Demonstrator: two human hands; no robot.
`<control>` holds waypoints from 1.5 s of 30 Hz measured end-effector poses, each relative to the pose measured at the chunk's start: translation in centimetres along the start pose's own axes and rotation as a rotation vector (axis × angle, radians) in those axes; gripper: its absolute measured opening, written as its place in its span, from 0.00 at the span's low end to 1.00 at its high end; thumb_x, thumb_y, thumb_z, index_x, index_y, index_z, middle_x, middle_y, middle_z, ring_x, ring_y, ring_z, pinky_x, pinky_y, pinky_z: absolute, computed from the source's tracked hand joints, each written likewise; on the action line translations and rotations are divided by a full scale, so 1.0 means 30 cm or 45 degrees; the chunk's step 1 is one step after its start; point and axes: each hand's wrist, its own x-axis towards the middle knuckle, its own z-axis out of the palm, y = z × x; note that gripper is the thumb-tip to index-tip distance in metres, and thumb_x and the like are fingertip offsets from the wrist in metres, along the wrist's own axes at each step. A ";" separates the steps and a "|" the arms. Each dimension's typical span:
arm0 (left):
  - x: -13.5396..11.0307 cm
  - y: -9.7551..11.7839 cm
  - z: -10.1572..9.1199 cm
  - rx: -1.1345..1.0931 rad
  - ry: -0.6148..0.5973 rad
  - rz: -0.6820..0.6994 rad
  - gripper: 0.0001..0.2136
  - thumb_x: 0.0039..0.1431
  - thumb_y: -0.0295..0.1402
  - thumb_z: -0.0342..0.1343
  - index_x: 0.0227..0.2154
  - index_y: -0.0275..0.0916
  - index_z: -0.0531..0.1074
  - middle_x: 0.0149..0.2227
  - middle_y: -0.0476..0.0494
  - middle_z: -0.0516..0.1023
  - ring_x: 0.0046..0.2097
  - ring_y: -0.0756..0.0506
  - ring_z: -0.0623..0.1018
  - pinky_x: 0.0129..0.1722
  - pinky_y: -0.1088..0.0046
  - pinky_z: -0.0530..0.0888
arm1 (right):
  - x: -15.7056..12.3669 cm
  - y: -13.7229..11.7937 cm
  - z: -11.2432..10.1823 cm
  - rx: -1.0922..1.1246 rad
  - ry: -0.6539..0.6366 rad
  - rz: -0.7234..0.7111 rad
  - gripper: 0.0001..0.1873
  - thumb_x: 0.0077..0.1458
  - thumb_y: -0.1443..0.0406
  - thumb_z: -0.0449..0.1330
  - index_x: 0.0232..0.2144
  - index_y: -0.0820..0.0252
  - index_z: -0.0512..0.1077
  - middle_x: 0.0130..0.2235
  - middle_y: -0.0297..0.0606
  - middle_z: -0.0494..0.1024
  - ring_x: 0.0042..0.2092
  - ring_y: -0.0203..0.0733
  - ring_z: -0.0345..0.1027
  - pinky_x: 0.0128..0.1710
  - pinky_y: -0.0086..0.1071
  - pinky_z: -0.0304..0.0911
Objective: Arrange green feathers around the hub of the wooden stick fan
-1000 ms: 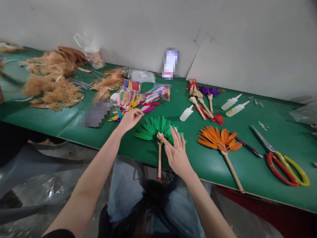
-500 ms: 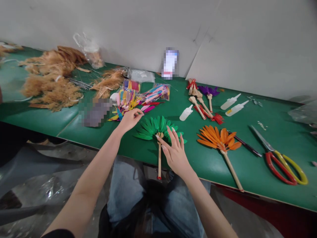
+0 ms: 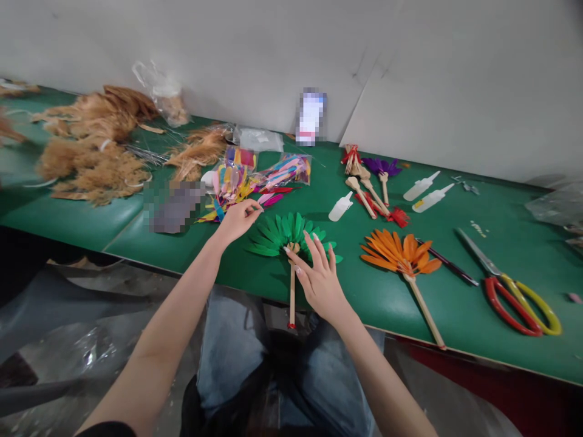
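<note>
Your right hand (image 3: 321,280) lies open, fingers spread, on the green feather fan (image 3: 286,233), which rests flat near the front edge of the green table (image 3: 478,303), its wooden handle (image 3: 292,291) pointing toward you. Your left hand (image 3: 237,220) is pinched shut at the edge of the coloured feather pile (image 3: 237,182); what it grips cannot be made out. An orange feather fan (image 3: 401,252) lies to the right, with scissors (image 3: 510,285) beyond it.

Two patches are blurred beyond reading: a grey one (image 3: 174,206) at 9 o'clock of the green fan (image 3: 285,233) and a white upright one (image 3: 311,116) at 12 o'clock (against the wall). The surface (image 3: 501,315) runs off both side edges.
</note>
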 end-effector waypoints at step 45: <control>-0.620 0.392 0.267 -1.181 -0.428 -0.575 0.20 0.54 0.50 0.53 0.34 0.34 0.67 0.21 0.52 0.68 0.18 0.57 0.57 0.17 0.80 0.51 | -0.112 -0.074 -0.071 2.081 0.221 0.518 0.25 0.51 0.55 0.63 0.50 0.54 0.68 0.50 0.43 0.75 0.52 0.46 0.69 0.51 0.43 0.65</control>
